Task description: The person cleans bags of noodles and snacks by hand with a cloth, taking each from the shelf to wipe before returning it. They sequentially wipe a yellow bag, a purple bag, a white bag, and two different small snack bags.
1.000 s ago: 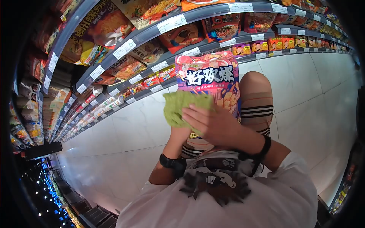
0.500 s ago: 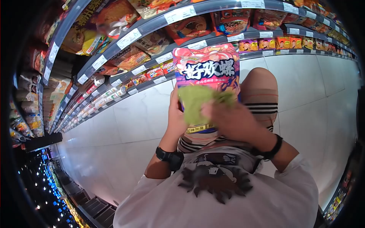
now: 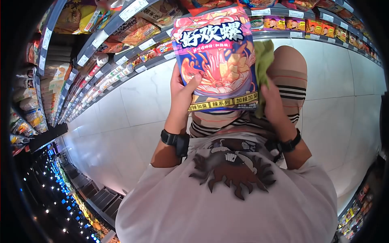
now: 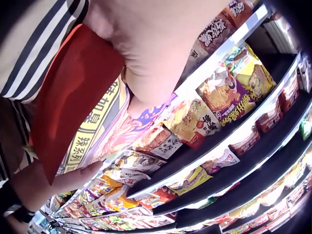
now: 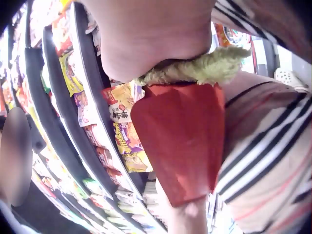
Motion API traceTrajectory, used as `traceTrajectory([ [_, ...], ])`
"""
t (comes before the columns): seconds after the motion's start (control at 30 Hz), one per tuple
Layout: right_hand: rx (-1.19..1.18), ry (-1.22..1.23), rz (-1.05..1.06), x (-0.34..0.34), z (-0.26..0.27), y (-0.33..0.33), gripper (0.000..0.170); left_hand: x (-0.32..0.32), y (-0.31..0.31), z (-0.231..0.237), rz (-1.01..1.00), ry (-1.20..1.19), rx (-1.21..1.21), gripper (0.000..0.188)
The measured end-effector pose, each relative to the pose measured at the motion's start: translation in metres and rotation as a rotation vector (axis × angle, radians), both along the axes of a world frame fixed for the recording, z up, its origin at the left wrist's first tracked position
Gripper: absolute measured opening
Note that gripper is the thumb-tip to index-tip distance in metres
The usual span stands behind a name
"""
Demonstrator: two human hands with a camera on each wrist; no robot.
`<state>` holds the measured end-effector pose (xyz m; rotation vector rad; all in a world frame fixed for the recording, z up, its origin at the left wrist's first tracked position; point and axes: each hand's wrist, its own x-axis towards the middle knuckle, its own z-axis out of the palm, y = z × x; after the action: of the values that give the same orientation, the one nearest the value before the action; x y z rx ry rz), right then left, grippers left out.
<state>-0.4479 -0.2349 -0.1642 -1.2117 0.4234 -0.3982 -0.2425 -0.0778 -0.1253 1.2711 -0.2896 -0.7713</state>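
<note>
A pink and purple noodle bag point(image 3: 221, 60) with a bowl printed on its front is held up over the lap, facing the head camera. My left hand point(image 3: 182, 92) grips its lower left edge, thumb on the printed front. At the right edge, my right hand point(image 3: 276, 106) holds a green cloth point(image 3: 264, 67) against the bag's side. In the right wrist view the crumpled cloth point(image 5: 200, 70) lies between the hand and the bag's plain red bottom point(image 5: 180, 141). The left wrist view shows the same red bottom point(image 4: 78, 92) beside the left hand point(image 4: 156, 44).
Shelves with price tags point(image 3: 133, 9) curve across the front and left, stocked with bagged noodles point(image 3: 133, 32) and small packets point(image 3: 320, 28). Pale floor tiles point(image 3: 336, 77) lie below. A bent knee point(image 3: 288, 60) in striped shorts is right of the bag.
The cloth has moved off the bag's front to its right edge, carried by the right hand. The bag has risen and now shows its whole front, with the left thumb on it.
</note>
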Motion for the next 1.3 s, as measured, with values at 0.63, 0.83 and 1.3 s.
traceTrajectory([
  [0.63,0.078,-0.176,-0.171,-0.021,0.046,0.001,0.054,-0.011,-0.006,0.036,-0.139,0.097,-0.224,0.089],
  [0.83,0.425,-0.337,0.007,-0.050,0.090,0.015,0.053,-0.033,-0.021,0.001,-0.221,-0.490,-0.035,0.075],
  [1.3,-1.280,-0.079,0.478,0.027,0.114,0.016,0.058,-0.043,0.028,-0.006,-0.202,-0.480,0.072,0.065],
])
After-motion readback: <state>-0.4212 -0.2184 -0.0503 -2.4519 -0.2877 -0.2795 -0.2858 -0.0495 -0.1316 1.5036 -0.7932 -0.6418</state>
